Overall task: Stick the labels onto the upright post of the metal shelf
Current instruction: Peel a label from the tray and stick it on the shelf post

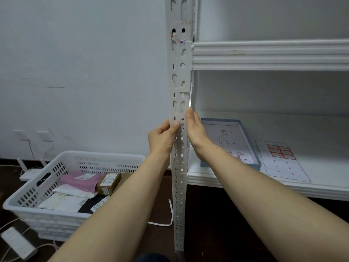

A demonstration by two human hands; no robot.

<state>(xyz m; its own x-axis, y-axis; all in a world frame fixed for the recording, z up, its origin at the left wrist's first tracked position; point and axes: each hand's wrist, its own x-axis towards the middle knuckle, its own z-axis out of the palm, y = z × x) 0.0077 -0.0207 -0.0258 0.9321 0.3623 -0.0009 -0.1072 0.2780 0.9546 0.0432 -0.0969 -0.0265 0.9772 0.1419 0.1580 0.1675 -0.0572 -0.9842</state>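
A white metal shelf [270, 54] fills the right half of the view, its lower board [283, 121] running out toward 3 o'clock, and its perforated upright post [179, 82] stands down the middle from 12 o'clock to 6 o'clock against a pale wall [85, 63]. At 8 o'clock a white slotted plastic basket [56, 210] sits on the dark floor [207, 224], holding a pink mailer bag [83, 181], a small brown carton [108, 183] and several white parcels. On the lower board, just right of the post, lies a shallow blue-rimmed box lid [251, 148] strewn with tiny red scraps, and beside it toward 3 o'clock a label sheet [283, 163] with red-bordered labels left in its upper part. A thin white paper strip [171, 214] curls on the floor near the foot of the post, and a white power strip [18, 242] lies at 8 o'clock by the frame edge. Both bare forearms reach up from the bottom to the post at mid-height. The left hand [162, 139] is curled narrow, thumb pressed on the post's front face with the fingers wrapped behind its left edge. The right hand [195, 129] is nearly flat, fingers together, fingertips [189, 112] against the post's right edge. Whether a label is pinched under either hand I cannot tell. Higher on the post, near 12 o'clock, small torn paper remnants [177, 38] with red and blue marks cling around the slots.
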